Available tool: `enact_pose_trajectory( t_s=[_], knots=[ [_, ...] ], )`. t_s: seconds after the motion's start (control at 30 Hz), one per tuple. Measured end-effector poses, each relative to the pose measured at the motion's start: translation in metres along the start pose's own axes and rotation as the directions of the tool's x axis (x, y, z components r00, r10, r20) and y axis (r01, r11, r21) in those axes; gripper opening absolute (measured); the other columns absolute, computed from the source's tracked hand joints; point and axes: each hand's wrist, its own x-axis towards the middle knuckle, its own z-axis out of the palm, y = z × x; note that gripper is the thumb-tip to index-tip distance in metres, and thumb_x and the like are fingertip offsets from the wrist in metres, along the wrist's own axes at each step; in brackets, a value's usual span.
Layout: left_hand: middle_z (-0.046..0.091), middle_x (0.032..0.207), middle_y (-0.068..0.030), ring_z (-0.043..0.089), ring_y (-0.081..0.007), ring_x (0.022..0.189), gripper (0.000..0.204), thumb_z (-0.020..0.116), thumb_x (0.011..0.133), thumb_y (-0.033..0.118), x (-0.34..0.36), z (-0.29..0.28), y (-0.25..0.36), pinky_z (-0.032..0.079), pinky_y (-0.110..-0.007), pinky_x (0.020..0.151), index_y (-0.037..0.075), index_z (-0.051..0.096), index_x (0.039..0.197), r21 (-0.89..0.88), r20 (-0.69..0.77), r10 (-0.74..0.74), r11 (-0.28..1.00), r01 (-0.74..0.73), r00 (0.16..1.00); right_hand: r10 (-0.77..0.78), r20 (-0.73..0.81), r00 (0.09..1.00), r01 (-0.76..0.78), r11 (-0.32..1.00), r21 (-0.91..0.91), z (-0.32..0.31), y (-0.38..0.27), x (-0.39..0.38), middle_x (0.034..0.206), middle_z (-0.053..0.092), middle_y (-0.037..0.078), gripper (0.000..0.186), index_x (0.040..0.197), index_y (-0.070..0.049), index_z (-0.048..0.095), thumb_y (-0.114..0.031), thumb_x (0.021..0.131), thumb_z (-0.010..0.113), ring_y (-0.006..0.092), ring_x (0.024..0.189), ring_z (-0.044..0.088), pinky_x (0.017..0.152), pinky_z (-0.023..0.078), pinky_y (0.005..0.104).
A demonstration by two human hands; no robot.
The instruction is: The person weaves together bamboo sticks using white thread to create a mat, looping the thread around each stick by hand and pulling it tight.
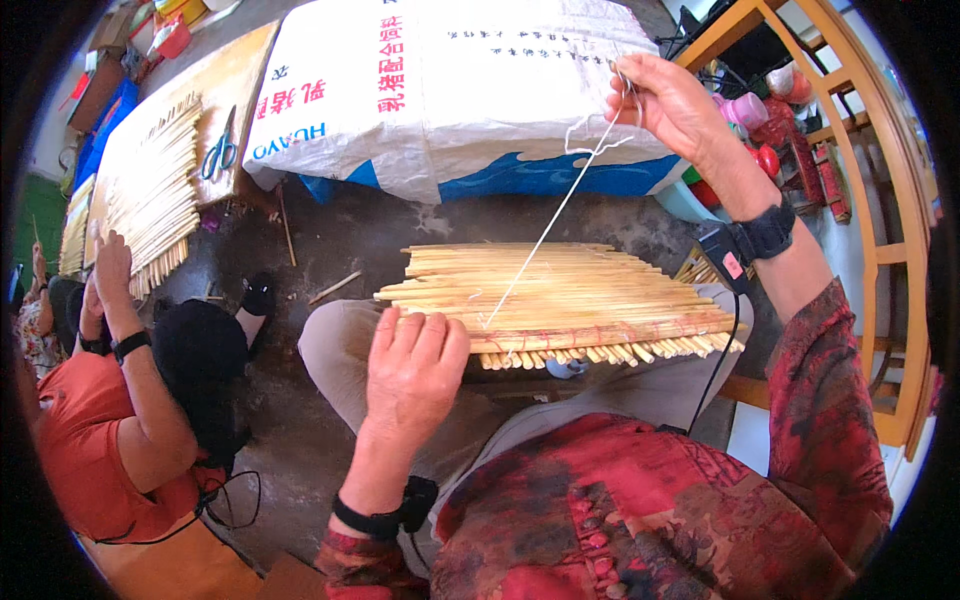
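A mat of pale straw sticks [565,300], stitched with reddish thread along its near edge, lies across my knees. My left hand [415,360] has its fingers curled on the mat's left end, gripping it. Up at the upper right, my right hand [660,100] pinches a thin metal needle [625,80] with white thread. The white thread [547,226] hangs in loops by that hand and runs taut down to the mat's left part, near my left fingers.
A sack-covered table [460,110] stands ahead. At left, a board [245,70] holds scissors [220,145] and another stick mat [150,200]; a co-worker in orange [110,430] sits there, a further person [35,310] beyond. Wooden frames [890,252] and plastic items [740,110] stand at right.
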Motion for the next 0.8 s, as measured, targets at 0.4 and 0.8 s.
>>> enact_pose_trajectory(
  t_s=[0.4,0.8],
  knots=[
    [0.06,0.09,-0.0125,0.059,-0.0254,0.084,0.018,0.056,0.072,0.008,-0.036,-0.004,0.028,0.047,-0.04,0.078,0.0,0.06,0.088,-0.039,-0.027,0.016,0.999,-0.017,0.999,-0.136,0.206,0.969,0.245,0.62,-0.745,0.013,0.023,-0.07,0.077,0.062,0.002,0.021,0.094,-0.01,0.069,-0.026,0.089,0.056,0.0091,0.065,0.056,0.058,0.045,0.0232],
    [0.06,0.102,-0.0069,0.051,-0.0238,0.104,0.026,0.064,0.07,0.014,-0.05,-0.005,0.048,0.037,-0.055,0.096,0.003,0.06,0.094,0.007,0.121,-0.25,0.968,0.251,0.961,0.135,0.715,0.686,0.433,0.714,-0.55,0.1,0.097,-0.118,0.077,0.053,0.007,0.02,0.099,-0.01,0.06,-0.013,0.08,0.062,0.0252,0.065,0.059,0.052,0.048,0.0328]
  ],
)
